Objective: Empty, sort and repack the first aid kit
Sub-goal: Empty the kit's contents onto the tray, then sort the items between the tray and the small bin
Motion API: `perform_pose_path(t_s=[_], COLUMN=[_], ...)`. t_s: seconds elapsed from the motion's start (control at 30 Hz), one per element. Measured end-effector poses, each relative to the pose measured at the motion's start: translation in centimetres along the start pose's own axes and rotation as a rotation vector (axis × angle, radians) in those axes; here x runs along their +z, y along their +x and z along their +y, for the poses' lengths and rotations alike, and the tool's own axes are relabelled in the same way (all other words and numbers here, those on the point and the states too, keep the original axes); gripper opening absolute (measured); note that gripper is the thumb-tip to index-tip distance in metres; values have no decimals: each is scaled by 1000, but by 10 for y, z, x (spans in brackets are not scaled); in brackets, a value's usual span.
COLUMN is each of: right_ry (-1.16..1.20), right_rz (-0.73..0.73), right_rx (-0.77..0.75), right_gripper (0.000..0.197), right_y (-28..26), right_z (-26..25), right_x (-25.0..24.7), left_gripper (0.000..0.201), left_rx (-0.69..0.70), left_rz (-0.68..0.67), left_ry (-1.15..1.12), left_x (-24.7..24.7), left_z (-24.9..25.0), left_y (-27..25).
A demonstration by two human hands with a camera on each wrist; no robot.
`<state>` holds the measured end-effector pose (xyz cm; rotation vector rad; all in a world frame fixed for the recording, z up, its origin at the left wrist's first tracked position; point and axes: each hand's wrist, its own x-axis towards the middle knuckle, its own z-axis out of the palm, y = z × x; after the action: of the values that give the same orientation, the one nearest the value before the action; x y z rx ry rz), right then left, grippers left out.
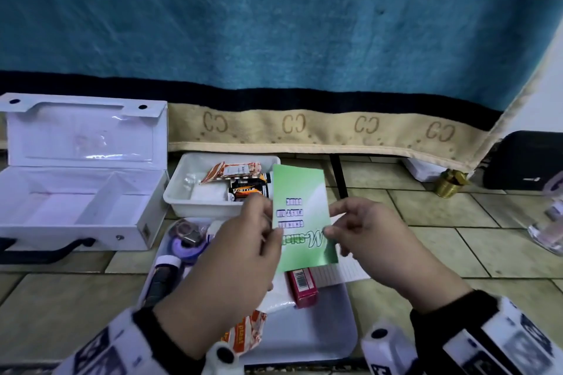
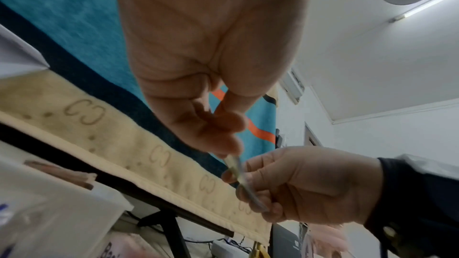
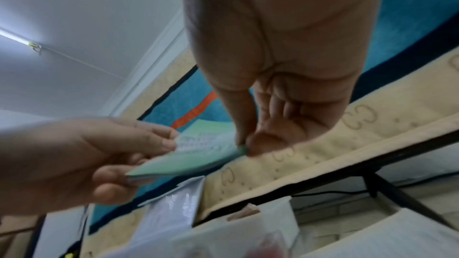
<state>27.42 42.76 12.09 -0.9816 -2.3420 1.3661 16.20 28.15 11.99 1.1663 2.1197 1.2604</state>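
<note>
Both hands hold a green first aid guide booklet (image 1: 300,216) up over the floor. My left hand (image 1: 243,240) pinches its left edge. My right hand (image 1: 359,231) pinches its right edge with thumb and forefinger. The booklet (image 3: 198,150) shows as a thin green stack in the right wrist view, edge-on (image 2: 244,183) in the left wrist view. The white first aid box (image 1: 82,192) lies open and empty at the left. A small white tray (image 1: 195,204) behind the booklet holds batteries and plasters. A larger tray (image 1: 320,335) under my hands holds a red box (image 1: 303,286), tape rolls and a plaster strip.
A lined sheet of paper (image 1: 344,271) lies on the tiled floor under the booklet. A blue blanket with a beige hem (image 1: 304,128) hangs behind. A brass cap (image 1: 451,183), a black case (image 1: 524,158) and a clear glass object (image 1: 548,222) are at the right.
</note>
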Motion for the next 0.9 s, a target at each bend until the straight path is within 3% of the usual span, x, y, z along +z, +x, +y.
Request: perform_pose_path(t_s=[0.1,0.23,0.37,0.5,0.67,0.77,0.9], right_ry=[3,-214,-418,-539,-782,-931,-895], right_rz=[133,294,220,102,-32,-15,-15], right_rx=[68,131,224,224,260,169,8], right_gripper=[14,22,13,3,25,37,36], right_y=[5,11,16,24,35,41,57], right_z=[18,46,57,49,30,8,-30], right_x=[-18,-44,-38,-17,-7,-8,1], left_gripper=[16,15,19,26,25,15,15], left_rx=[29,-59,-133,-144,-170,-172,-193], left_rz=[-36,104,254,335,234,150,6], left_ry=[85,105,177,380,563,562,538], left_x=[-2,-28,-62,-98,-134,-147,-160], left_z=[-2,-21,-51,-84,-115,-125,-129], left_y=[-1,-3,-7,-7,3,14,27])
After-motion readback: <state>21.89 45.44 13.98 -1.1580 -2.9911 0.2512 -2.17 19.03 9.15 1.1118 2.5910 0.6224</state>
